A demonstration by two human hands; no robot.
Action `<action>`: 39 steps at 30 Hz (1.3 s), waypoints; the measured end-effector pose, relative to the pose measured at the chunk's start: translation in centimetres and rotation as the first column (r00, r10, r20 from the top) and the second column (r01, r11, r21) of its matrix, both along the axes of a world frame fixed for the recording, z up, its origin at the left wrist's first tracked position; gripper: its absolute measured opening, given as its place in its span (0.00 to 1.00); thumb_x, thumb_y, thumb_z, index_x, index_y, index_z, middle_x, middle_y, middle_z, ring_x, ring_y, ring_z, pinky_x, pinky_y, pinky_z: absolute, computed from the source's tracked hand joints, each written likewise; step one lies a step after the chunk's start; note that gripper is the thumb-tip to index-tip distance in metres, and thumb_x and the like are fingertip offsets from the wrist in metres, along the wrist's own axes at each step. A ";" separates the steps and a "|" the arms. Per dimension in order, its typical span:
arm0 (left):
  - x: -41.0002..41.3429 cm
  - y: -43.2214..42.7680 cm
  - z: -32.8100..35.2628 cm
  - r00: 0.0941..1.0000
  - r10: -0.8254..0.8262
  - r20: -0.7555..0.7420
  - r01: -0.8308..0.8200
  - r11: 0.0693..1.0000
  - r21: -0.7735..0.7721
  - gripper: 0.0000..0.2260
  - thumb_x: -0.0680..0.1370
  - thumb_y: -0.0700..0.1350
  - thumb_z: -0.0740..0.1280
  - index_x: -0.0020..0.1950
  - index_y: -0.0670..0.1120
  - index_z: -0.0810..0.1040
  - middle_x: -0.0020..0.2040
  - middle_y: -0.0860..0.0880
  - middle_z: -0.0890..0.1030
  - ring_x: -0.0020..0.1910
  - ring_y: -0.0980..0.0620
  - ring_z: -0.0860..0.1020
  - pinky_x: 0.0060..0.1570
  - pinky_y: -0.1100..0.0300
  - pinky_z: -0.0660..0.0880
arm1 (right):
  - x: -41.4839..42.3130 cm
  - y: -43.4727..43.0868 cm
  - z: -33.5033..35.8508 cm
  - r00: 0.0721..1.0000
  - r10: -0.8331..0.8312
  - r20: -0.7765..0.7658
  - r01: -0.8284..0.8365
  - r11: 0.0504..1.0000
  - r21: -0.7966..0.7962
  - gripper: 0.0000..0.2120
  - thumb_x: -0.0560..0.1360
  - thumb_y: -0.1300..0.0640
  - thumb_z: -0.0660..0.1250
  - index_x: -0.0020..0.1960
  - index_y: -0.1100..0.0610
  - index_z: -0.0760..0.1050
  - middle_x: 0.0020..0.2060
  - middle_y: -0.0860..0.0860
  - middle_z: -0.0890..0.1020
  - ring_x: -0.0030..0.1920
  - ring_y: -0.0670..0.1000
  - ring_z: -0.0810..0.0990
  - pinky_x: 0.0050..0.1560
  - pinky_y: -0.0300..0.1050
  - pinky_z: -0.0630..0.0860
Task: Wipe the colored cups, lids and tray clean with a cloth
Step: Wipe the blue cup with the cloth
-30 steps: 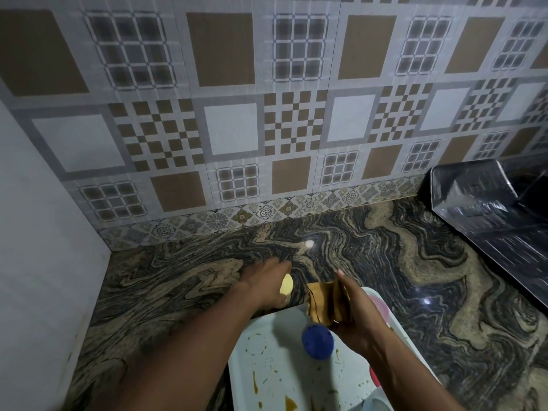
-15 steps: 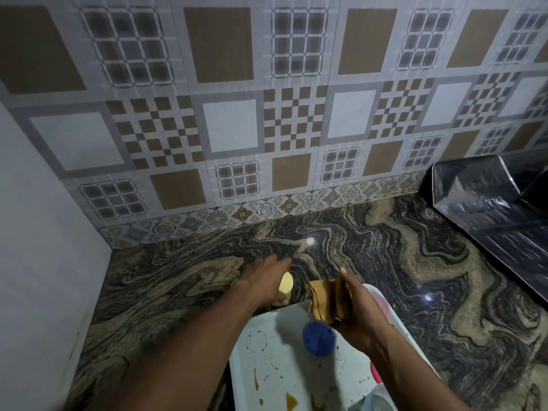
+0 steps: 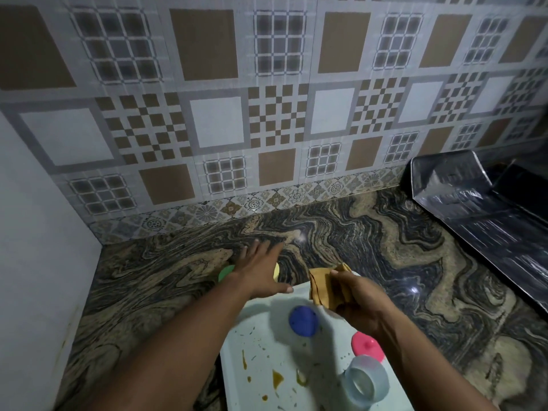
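Two hands at tray [image 3: 261, 339] far edge, left hand [image 3: 261, 274] fingers [image 3: 267, 247] spread open above counter [image 3: 385, 262], right hand [image 3: 358, 301] fingers [image 3: 341, 277] clutching cloth [image 3: 321, 284]

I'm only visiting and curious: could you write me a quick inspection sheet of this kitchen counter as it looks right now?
Surface: dark swirled stone counter; a tray lies on it, spotted with brown stains.
Job's things: blue lid, pink lid and clear cup on the tray; green lid and yellow lid on the counter, partly hidden by the left hand; brown cloth.
Clutter: nothing seen.
Hands: left hand has straight fingers over the counter lids, and contact cannot be told; right hand grips the cloth.
Cables: nothing seen.
Surroundings: tiled wall behind, white wall on the left, dark shiny object on the right.
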State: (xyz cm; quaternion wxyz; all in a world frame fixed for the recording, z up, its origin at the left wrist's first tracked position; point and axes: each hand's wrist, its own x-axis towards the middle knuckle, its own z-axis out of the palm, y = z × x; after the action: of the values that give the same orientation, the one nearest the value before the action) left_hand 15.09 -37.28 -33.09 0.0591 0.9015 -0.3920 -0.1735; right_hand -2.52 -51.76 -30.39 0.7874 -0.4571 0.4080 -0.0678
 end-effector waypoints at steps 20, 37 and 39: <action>-17.2 -4.9 1.3 0.770 -0.638 0.018 0.637 0.770 0.032 0.20 0.67 0.63 0.76 0.52 0.52 0.85 0.45 0.53 0.85 0.43 0.48 0.81 0.40 0.53 0.79 | -12.6 -4.4 -2.0 0.954 -0.297 -0.037 0.291 0.948 -0.126 0.14 0.79 0.56 0.64 0.58 0.64 0.80 0.49 0.65 0.85 0.47 0.64 0.84 0.48 0.59 0.80; -13.1 -2.0 0.8 0.934 -0.342 -0.106 0.289 0.895 -0.339 0.08 0.77 0.55 0.70 0.51 0.54 0.85 0.48 0.57 0.85 0.49 0.55 0.75 0.61 0.51 0.68 | -10.6 -0.9 -4.0 0.945 -0.294 0.145 0.328 0.856 -0.399 0.13 0.83 0.58 0.59 0.55 0.60 0.82 0.46 0.62 0.86 0.47 0.64 0.85 0.54 0.65 0.80; -12.0 -2.1 1.3 0.943 -0.245 -0.226 0.133 0.898 -0.418 0.06 0.75 0.57 0.70 0.47 0.59 0.85 0.43 0.62 0.85 0.49 0.59 0.80 0.66 0.46 0.69 | -10.2 0.2 -3.4 0.949 -0.235 0.208 0.311 0.795 -0.521 0.10 0.83 0.55 0.61 0.55 0.54 0.81 0.49 0.59 0.86 0.47 0.57 0.84 0.51 0.55 0.81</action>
State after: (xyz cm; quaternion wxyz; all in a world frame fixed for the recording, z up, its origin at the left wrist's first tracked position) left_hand 3.14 -39.35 -31.74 0.2771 0.7952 -0.4934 -0.2178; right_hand -12.76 -51.56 -33.81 0.6307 -0.5936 0.3798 -0.3250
